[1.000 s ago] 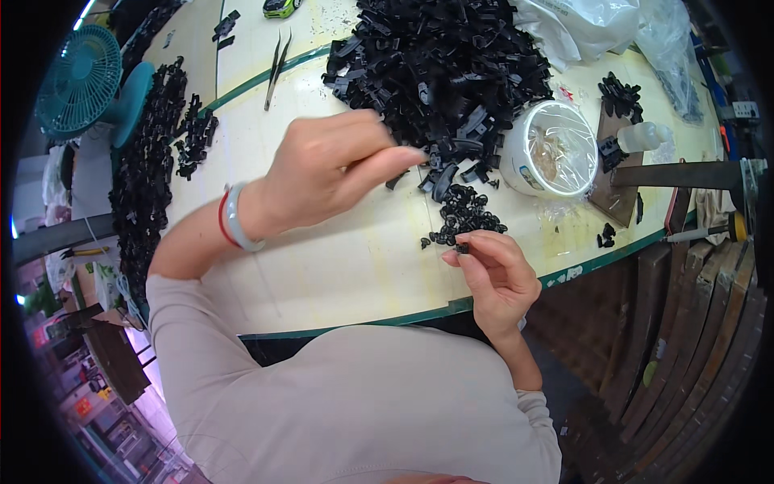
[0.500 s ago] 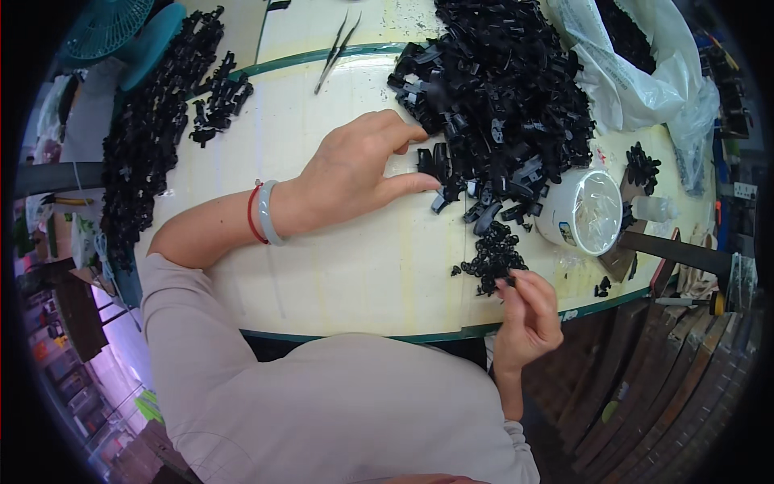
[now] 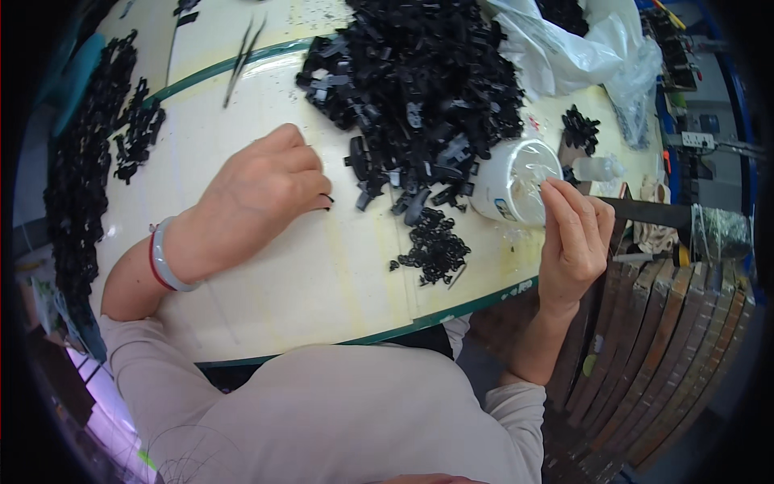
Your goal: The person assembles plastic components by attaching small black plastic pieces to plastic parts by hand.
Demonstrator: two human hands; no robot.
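Note:
My left hand (image 3: 262, 189) is closed over the pale table, its fingers curled round a small black plastic part (image 3: 324, 203) whose end peeks out at the fingertips. To its right rises a big heap of black plastic parts (image 3: 427, 89). My right hand (image 3: 576, 234) reaches to the rim of a white round tub (image 3: 492, 184), fingertips pinched together in front of its opening. Clear plastic film shows in the tub's mouth. Whatever the right fingertips pinch is hidden. Between the hands lies a small pile of tiny black parts (image 3: 435, 246).
Tweezers (image 3: 242, 64) lie at the back left. Long rows of black parts (image 3: 81, 177) line the left side. A white plastic bag (image 3: 556, 56) stands back right, near a small clear bottle (image 3: 598, 168). A dark metal bar (image 3: 645, 211) juts in from the right.
My right hand has gone from the pile of tiny parts to the tub's rim. The left hand has closed on a black part and drawn away from the heap. The whole view has shifted.

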